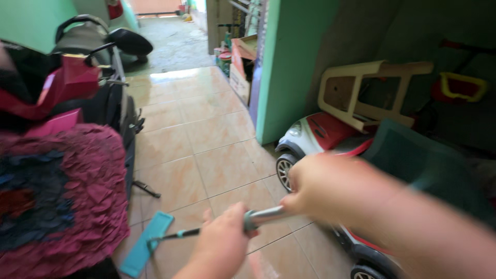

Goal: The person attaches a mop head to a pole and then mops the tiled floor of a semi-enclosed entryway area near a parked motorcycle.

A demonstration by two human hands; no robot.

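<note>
Over tiled floor (206, 134): left hand (222, 245), right hand (323, 186) grip mop handle (263, 217).

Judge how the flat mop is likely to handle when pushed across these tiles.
The mop probably feels light: thin pole, slim flat head. It should glide easily, since the tiled floor looks glossy. Left hand and right hand share the pole.

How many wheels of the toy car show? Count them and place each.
2. One wheel is at the toy car's front, near the green wall corner; another is at the bottom edge, below the right hand. Others are probably hidden.
</note>
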